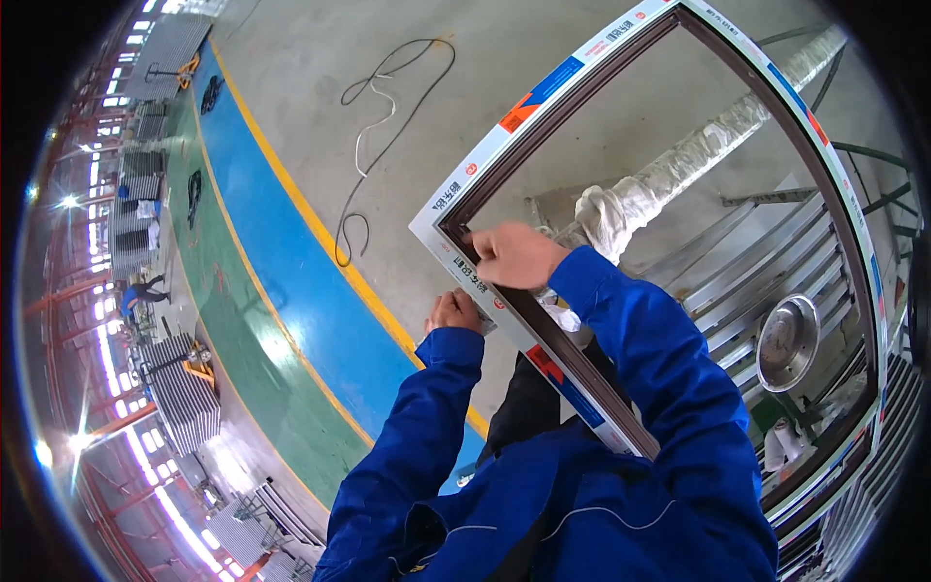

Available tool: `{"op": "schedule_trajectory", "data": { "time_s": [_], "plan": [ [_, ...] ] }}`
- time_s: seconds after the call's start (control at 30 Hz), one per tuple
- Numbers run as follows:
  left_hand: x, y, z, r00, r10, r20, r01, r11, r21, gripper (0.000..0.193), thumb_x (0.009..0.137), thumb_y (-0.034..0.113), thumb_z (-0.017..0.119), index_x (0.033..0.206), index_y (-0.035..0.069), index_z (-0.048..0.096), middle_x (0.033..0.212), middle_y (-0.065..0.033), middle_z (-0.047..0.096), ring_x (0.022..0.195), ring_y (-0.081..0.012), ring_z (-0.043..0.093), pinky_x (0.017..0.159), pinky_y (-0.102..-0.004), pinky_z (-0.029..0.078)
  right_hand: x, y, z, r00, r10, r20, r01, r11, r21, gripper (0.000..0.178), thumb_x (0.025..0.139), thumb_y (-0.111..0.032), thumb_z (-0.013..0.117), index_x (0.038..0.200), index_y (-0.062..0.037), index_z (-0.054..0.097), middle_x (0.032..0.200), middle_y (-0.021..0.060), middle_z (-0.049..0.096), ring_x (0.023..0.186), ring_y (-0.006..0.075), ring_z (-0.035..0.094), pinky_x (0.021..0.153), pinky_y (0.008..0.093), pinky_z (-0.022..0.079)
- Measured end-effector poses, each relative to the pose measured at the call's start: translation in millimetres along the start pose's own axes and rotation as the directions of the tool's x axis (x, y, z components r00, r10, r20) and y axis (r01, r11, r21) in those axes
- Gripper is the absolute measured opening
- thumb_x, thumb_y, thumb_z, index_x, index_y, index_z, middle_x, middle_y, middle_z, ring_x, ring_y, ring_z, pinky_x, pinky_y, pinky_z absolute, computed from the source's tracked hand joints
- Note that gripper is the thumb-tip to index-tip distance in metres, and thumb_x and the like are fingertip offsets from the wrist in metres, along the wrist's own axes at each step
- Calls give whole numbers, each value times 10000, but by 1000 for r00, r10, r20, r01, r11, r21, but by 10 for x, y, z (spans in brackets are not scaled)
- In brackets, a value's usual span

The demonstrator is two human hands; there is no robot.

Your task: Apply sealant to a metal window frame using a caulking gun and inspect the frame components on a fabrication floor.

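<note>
A large rectangular window frame (556, 89) stands before me on the right, dark brown on its inner faces and covered outside with white, blue and red printed film. My left hand (454, 312) is closed at the outer edge of the near left side, just below the corner, with its fingertips partly hidden. Inside that corner, my right hand (519, 255) is closed in a pinch against the brown inner groove. Whatever its fingers hold is too small or too hidden to make out. Both arms wear blue sleeves.
Through the frame show a plastic-wrapped bar (679, 170), metal profiles (747, 257) and a round metal bowl (787, 341). A dark cable (402, 121) lies on the grey floor. Blue and green lanes run left, with stacked profiles (184, 398) and a distant person (144, 294) beyond.
</note>
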State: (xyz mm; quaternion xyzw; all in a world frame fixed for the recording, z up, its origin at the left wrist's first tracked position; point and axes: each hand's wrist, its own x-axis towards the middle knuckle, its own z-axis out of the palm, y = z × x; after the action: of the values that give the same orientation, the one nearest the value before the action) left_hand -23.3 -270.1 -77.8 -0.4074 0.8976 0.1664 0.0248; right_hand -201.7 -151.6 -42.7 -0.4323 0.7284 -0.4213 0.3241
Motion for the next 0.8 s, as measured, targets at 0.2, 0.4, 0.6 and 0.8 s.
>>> {"op": "schedule_trajectory", "data": {
  "time_s": [0.2, 0.4, 0.6, 0.8],
  "plan": [
    [32, 9, 12, 1000, -4, 18, 4, 1000, -13, 377, 935, 351, 413, 865, 56, 637, 945, -187, 638, 863, -410, 595, 827, -480, 453, 252, -153, 23, 962, 256, 90, -183, 367, 912, 134, 805, -173, 592, 756, -51, 566, 567, 33, 538, 441, 116, 519, 428, 269, 432],
    [7, 52, -46, 1000, -21, -17, 21, 999, -25, 361, 932, 336, 431, 859, 52, 641, 943, -182, 641, 865, -413, 596, 838, -473, 459, 370, -291, 30, 911, 382, 153, -291, 336, 896, 134, 836, -155, 586, 748, -65, 540, 549, 39, 538, 454, 136, 518, 464, 294, 450],
    [9, 55, -32, 1000, 20, -4, -21, 1000, -13, 358, 931, 321, 443, 831, 35, 635, 899, -176, 641, 852, -404, 596, 819, -479, 454, 379, -336, -41, 913, 377, 157, -246, 200, 948, 140, 817, -161, 574, 738, -45, 560, 547, 66, 528, 439, 163, 515, 419, 309, 448],
    [-26, 63, -93, 999, 35, -11, -35, 999, -21, 355, 927, 317, 453, 810, 32, 631, 873, -173, 636, 827, -396, 595, 803, -474, 454, 304, -383, -228, 869, 477, 133, -292, 277, 915, 139, 809, -163, 559, 738, -43, 554, 648, 59, 553, 445, 150, 511, 400, 319, 448]
  ]
}}
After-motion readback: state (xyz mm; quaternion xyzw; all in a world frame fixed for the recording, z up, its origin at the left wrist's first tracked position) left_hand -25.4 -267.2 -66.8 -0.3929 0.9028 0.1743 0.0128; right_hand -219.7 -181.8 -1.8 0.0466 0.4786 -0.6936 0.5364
